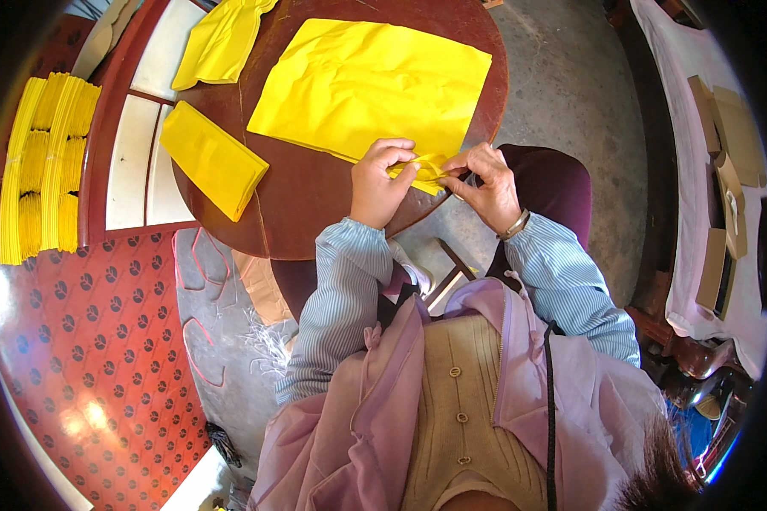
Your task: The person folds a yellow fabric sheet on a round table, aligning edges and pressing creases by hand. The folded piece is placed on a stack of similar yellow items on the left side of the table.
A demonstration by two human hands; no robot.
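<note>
A large creased sheet of yellow paper [375, 81] lies on the round dark red table [222, 213], its near corner gathered up at the table's front edge. Both hands pinch that corner. My left hand [383, 183] has thumb and fingers closed on the paper's folded edge. Close beside it on the right, my right hand [486, 183] grips the bunched tip between thumb and fingers. What lies between the fingertips is partly hidden. To the left on the table rests a folded yellow paper bundle [213, 162], and beyond it another yellow bundle [222, 43].
Stacks of folded yellow paper [47, 170] stand at the far left, beside a red-framed white panel [132, 162]. A red patterned board [102, 366] covers the lower left. Pink string [198, 341] and white shreds lie on the floor. Cardboard boxes [729, 187] sit on a cloth-covered surface at right.
</note>
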